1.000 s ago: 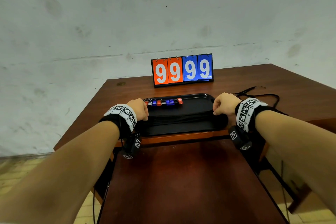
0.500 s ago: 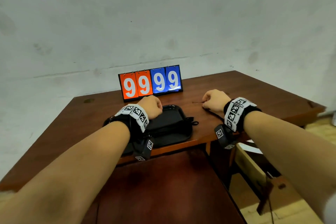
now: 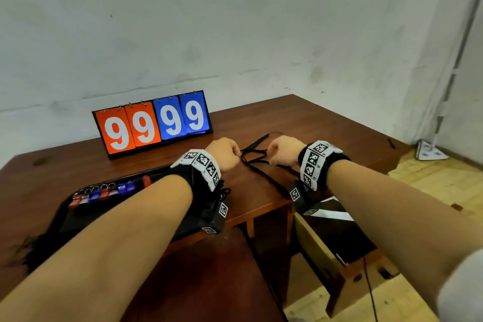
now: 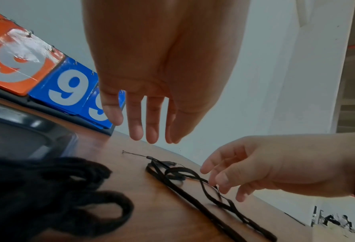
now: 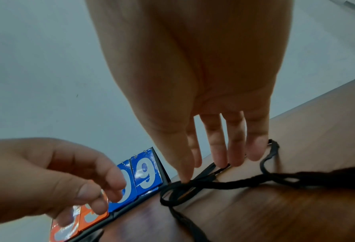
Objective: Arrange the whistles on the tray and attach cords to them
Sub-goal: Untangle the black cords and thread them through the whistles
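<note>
A black tray (image 3: pixel 75 219) sits at the table's left, with a row of red and blue whistles (image 3: pixel 104 192) along its far side. A tangle of black cords (image 3: pixel 254 162) lies on the wood to the right of the tray. My left hand (image 3: pixel 230 154) hovers just left of the cords (image 4: pixel 172 175) with relaxed fingers (image 4: pixel 151 131) and holds nothing. Over the same cords (image 5: pixel 172 193), my right hand (image 3: pixel 274 151) has its fingers straight, and one fingertip (image 5: pixel 184 176) touches a loop. A second, blurred bundle of cord (image 4: pixel 68 188) lies by the tray's rim (image 4: pixel 27 121).
A flip scoreboard (image 3: pixel 153 123) reading 9999 stands at the back of the wooden table (image 3: pixel 300 117). The table's front edge runs just under my wrists, with a lower wooden surface (image 3: pixel 209 282) beneath it. A wooden frame (image 3: pixel 321 251) and tiled floor lie to the right.
Both hands have moved right, off the tray, to the loose cords on the table. The left hand now sits beside the right. The whistles have not moved.
</note>
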{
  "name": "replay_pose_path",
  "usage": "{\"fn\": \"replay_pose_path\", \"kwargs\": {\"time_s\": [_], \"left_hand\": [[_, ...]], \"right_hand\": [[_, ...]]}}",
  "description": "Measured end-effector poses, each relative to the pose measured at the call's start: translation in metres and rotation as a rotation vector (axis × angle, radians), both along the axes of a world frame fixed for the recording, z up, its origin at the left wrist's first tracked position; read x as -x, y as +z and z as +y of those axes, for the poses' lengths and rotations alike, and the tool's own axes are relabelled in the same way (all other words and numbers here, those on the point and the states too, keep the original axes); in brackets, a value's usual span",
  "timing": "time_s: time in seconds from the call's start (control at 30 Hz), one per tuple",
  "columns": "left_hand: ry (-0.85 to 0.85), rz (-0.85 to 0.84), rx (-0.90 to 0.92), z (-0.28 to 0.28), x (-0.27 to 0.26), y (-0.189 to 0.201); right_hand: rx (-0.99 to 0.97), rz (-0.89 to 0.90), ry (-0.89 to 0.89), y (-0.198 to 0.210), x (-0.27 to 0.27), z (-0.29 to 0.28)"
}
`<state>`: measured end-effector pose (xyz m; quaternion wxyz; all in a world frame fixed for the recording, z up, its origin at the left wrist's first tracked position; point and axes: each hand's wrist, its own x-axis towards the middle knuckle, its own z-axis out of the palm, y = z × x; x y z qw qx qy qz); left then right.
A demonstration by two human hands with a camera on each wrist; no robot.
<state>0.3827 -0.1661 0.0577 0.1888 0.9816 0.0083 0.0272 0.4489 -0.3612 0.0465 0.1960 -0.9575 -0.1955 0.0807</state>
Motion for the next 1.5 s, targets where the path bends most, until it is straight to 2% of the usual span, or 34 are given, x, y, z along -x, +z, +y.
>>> {"fn": "replay_pose_path", "kwargs": {"time_s": [0.17,0.23,0.27,0.33,0.4,0.47,0.67,0.8,0.97,1.07,1.13,1.17,1.27,1.33,1.5], "left_hand": [[-0.017,0.038,-0.024,-0.008,-0.015,-0.012],[-0.016,0.041,-0.025,-0.007,-0.018,-0.014],[-0.005,0.034,-0.016,-0.007,-0.019,-0.014],[0.030,0.008,0.019,-0.003,-0.022,-0.012],[0.053,-0.018,0.033,-0.001,-0.026,-0.009],[0.074,-0.027,0.056,-0.001,-0.031,-0.008],[0.064,-0.038,0.184,-0.005,-0.041,-0.006],[0.013,-0.024,0.326,-0.010,-0.045,-0.010],[-0.038,0.008,0.256,-0.020,-0.049,-0.016],[0.001,-0.044,0.245,-0.020,-0.049,-0.016],[0.029,-0.091,0.261,-0.015,-0.049,-0.014],[0.045,-0.105,0.276,-0.014,-0.049,-0.011],[0.049,-0.119,0.321,-0.010,-0.048,-0.004],[0.026,-0.134,0.284,-0.011,-0.046,0.003],[-0.082,-0.021,0.209,-0.022,-0.034,0.012]], "right_hand": [[0.122,0.093,0.070,-0.013,-0.016,0.014],[0.094,0.079,0.084,-0.011,-0.020,0.014],[0.019,0.045,0.074,-0.006,-0.022,0.012],[-0.263,0.017,0.006,0.007,-0.027,0.009],[-0.597,0.110,-0.023,0.022,-0.026,0.008],[-0.807,0.196,-0.005,0.035,-0.022,0.009],[-1.117,0.354,0.153,0.066,-0.005,0.021],[-1.206,0.402,0.239,0.081,0.007,0.028],[-1.291,0.489,0.249,0.086,0.008,0.028],[-1.289,0.445,0.178,0.085,0.004,0.021],[-1.228,0.345,0.065,0.080,0.000,0.014],[-1.128,0.249,0.007,0.075,-0.003,0.009],[-0.629,-0.011,-0.068,0.058,-0.009,-0.001],[-0.406,-0.080,-0.047,0.047,-0.009,-0.002],[-0.343,-0.019,0.243,0.039,0.003,0.010]]}}
